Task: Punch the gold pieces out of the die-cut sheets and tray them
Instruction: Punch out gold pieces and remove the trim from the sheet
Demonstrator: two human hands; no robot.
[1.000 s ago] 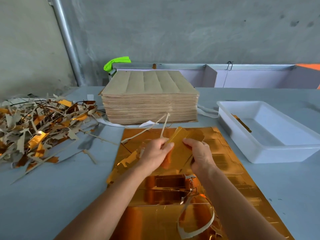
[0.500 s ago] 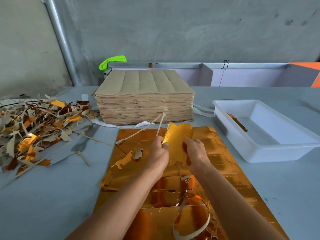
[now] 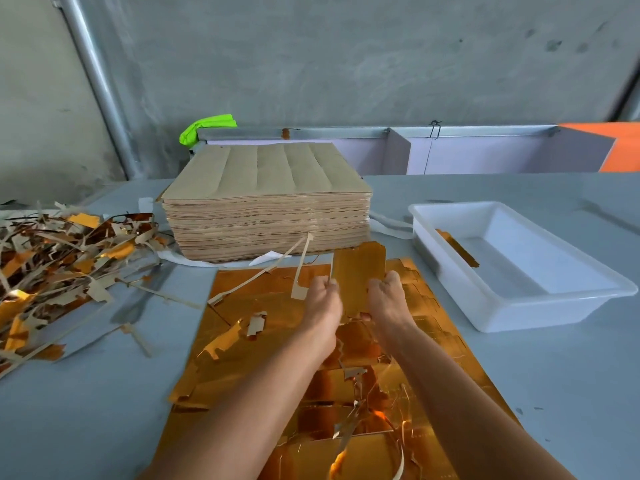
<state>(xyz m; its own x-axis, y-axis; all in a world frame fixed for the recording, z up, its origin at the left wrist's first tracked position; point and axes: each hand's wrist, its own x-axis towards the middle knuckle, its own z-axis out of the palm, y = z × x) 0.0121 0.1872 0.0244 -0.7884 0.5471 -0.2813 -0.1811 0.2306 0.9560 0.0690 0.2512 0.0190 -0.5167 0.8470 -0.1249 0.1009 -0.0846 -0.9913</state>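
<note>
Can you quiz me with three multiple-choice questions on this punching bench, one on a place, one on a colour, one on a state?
1. Where is the white tray?
A. right of the gold die-cut sheet
B. on the brown sheet stack
C. under the scrap pile

2. What colour is the rag behind the stack?
A. red
B. bright green
C. black

3. What are the left hand and right hand doing?
A. resting flat
B. gripping one gold piece together
C. lifting the tray

Answers: 1 A, the tray stands beside the sheet's right edge. 2 B, the rag is green. 3 B, fingers of both pinch its edges.
</note>
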